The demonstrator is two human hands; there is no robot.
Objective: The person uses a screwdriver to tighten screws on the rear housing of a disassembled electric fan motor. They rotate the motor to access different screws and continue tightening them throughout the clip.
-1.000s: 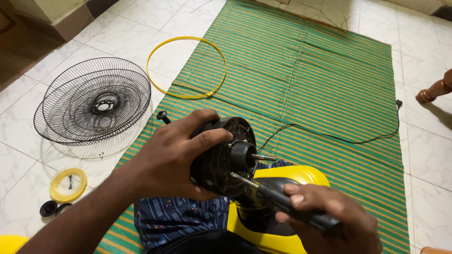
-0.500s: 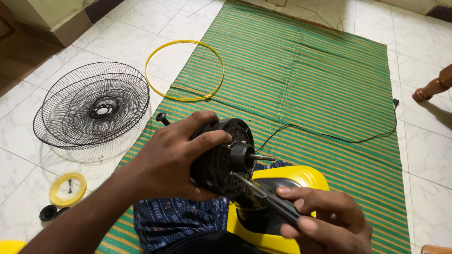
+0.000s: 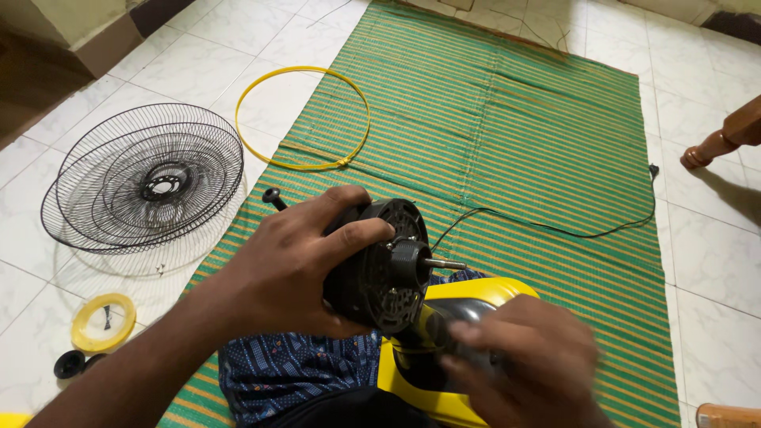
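My left hand point(image 3: 289, 269) grips the black fan motor point(image 3: 380, 273) from the left side and holds it upright, its metal shaft point(image 3: 445, 262) pointing right. The motor stands on the fan's yellow stand point(image 3: 487, 290), which lies over my lap. My right hand point(image 3: 531, 368) is blurred with motion low at the right, over the stand. It is closed around the dark handle of a screwdriver point(image 3: 466, 319), just below the motor.
A green striped mat point(image 3: 515, 135) lies under the work. Two black fan grilles point(image 3: 151, 178) are stacked on the tiles at left, with a yellow ring point(image 3: 304, 69) beyond. A yellow cap point(image 3: 101, 321), black knobs point(image 3: 70, 363), a black cord point(image 3: 555, 228) and a wooden leg point(image 3: 725, 139) lie around.
My right hand has dropped lower and nearer to me with the screwdriver, drawing its tip away from the motor's front. My left hand keeps its grip on the motor.
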